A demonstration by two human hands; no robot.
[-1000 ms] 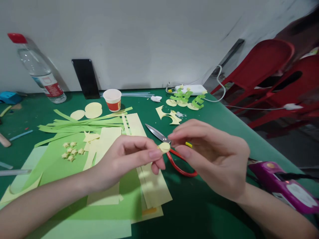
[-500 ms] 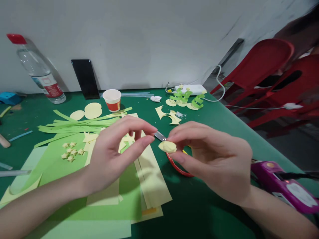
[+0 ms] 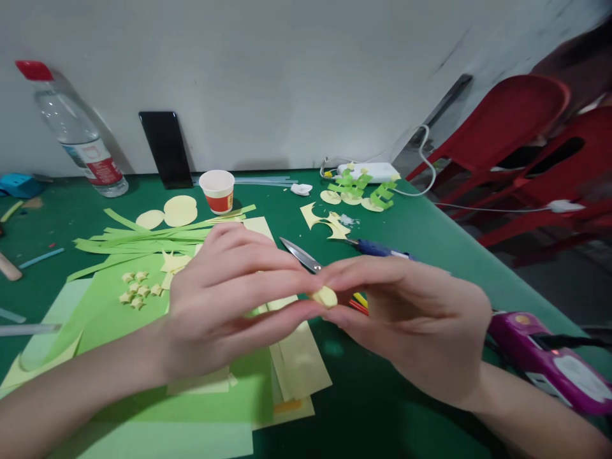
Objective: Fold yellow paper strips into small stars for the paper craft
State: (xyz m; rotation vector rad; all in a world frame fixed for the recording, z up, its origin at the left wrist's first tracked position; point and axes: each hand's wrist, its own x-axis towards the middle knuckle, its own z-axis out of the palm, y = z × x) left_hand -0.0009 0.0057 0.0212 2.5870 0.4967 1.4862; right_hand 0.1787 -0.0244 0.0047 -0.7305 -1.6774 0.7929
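Between the fingertips of both hands is a small folded piece of pale yellow paper [image 3: 326, 297], partly covered by fingers. My left hand [image 3: 229, 299] pinches its left side, thumb below and fingers above. My right hand [image 3: 406, 312] grips its right side in the same way. Just behind the fingers lie scissors [image 3: 301, 254], blades pointing up and left, their handles mostly hidden by my right hand. To the left, several small folded paper stars [image 3: 138, 290] rest on green paper sheets [image 3: 191, 408]. Yellow paper strips [image 3: 301, 363] lie beneath my left hand.
Green paper strips [image 3: 138, 241], yellow paper discs [image 3: 180, 210], a paper cup [image 3: 217, 191], a phone [image 3: 166, 150] and a bottle [image 3: 90, 140] stand or lie along the back. Right are a glue gun [image 3: 382, 248], green paper cutouts on discs [image 3: 354, 185] and a purple device [image 3: 549, 360].
My left hand has moved right, closing its fingers on the yellow paper beside my right hand. The blue glue gun behind my right hand now shows.
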